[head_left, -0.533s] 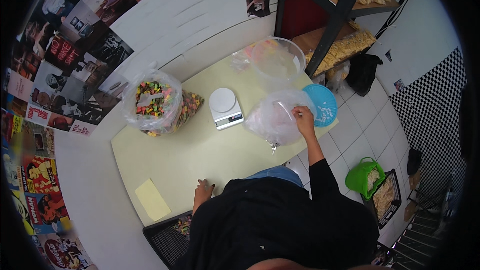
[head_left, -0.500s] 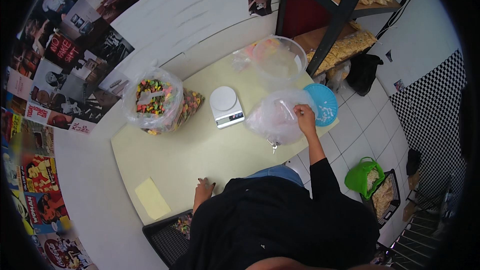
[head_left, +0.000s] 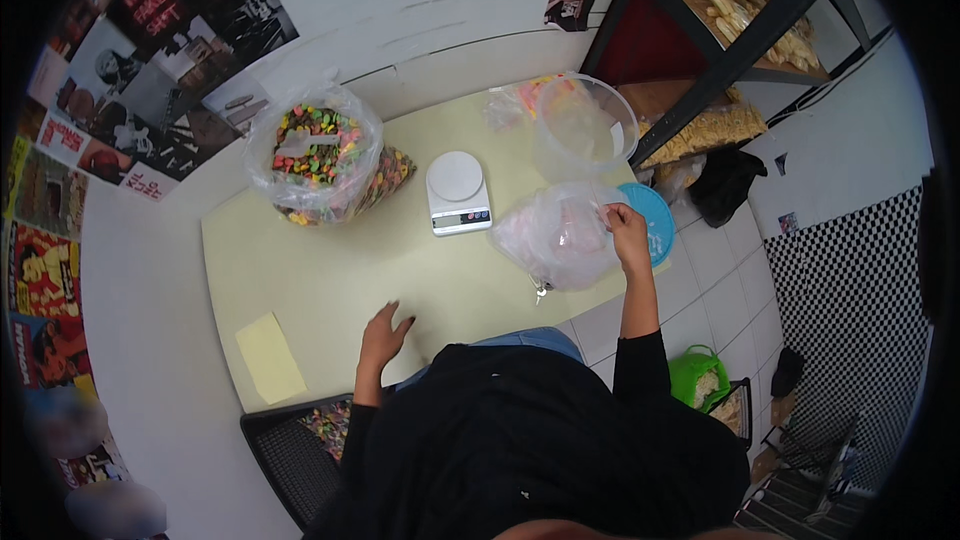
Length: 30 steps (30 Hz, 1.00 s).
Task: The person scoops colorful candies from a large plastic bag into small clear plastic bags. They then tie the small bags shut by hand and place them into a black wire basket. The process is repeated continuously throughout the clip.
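My right hand (head_left: 628, 237) is closed in a pinch at the right edge of a puffy heap of clear plastic bags (head_left: 555, 238). Over the near part of the table (head_left: 330, 280) is my left hand (head_left: 384, 335), its fingers apart and nothing in them. A white digital kitchen scale (head_left: 459, 194) with a bare round plate stands left of the bags. Farther left is a large open plastic sack of colourful small sweets or snacks (head_left: 318, 155), with a pale scoop (head_left: 308, 144) lying on top. Small keys (head_left: 541, 293) lie by the bags' near edge.
A clear round tub (head_left: 585, 130) stands at the back right, and a blue round basket or lid (head_left: 650, 220) behind my right hand. Yellow paper (head_left: 270, 358) lies front left, above a black crate (head_left: 290, 460). A dark shelf (head_left: 740, 50) holds bagged snacks; a green bag (head_left: 697, 380) is on the floor.
The view has shifted a little. My left hand has moved forward and left from the table's near edge, its fingers stretching out. My right hand stays at the plastic bags, slightly nearer their right edge.
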Each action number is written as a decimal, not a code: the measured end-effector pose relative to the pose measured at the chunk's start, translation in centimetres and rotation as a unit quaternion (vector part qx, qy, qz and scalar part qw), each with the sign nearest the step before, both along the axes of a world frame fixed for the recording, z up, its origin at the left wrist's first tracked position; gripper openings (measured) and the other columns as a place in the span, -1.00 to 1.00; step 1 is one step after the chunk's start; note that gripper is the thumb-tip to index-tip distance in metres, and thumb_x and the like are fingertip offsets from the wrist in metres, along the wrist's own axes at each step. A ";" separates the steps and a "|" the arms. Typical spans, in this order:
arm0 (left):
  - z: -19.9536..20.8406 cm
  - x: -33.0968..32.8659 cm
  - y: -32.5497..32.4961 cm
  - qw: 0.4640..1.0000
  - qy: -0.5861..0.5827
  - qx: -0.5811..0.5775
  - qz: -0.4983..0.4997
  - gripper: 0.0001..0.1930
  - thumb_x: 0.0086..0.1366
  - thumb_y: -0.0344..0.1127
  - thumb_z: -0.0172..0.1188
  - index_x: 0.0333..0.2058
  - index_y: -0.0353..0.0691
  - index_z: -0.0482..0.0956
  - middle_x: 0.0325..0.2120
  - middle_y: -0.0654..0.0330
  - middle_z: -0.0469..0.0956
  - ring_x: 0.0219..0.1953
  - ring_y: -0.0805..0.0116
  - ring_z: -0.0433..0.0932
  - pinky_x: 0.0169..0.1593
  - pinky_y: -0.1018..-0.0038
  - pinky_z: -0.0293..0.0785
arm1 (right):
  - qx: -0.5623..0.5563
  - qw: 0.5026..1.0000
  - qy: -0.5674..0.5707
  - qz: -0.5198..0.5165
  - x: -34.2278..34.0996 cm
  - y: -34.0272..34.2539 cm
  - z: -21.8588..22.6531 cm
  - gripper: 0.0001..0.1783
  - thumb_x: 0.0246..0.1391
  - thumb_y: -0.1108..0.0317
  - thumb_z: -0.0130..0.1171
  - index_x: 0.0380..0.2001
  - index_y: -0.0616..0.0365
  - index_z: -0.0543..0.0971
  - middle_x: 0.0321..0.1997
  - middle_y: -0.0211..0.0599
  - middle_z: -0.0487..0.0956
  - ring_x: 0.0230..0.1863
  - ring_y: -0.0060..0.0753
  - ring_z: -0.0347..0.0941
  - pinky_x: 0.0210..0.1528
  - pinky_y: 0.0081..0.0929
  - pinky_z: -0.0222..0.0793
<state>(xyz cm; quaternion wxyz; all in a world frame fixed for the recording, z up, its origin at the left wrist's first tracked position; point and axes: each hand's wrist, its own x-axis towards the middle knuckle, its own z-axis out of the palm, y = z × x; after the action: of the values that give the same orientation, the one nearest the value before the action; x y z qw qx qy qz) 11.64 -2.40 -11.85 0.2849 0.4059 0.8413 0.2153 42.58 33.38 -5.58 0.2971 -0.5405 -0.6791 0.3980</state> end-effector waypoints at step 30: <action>6.0 3.9 14.5 0.863 -0.444 0.226 0.080 -0.81 0.18 -0.46 0.19 -0.25 -0.43 0.60 -0.38 0.15 0.61 -0.34 0.42 0.58 -0.20 0.50 0.54 | 0.099 0.923 -0.351 0.117 -1.3 -3.4 -6.8 -0.69 0.22 0.26 -0.04 -0.19 0.23 0.60 -0.10 -0.08 0.54 0.01 0.02 0.40 0.06 -0.03 0.28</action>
<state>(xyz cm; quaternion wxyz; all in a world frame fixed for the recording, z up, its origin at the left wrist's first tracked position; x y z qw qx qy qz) 15.58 12.11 -5.81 0.5107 0.2517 0.5836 0.5790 41.26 30.00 -12.36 0.0425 -0.5298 -0.8345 0.1451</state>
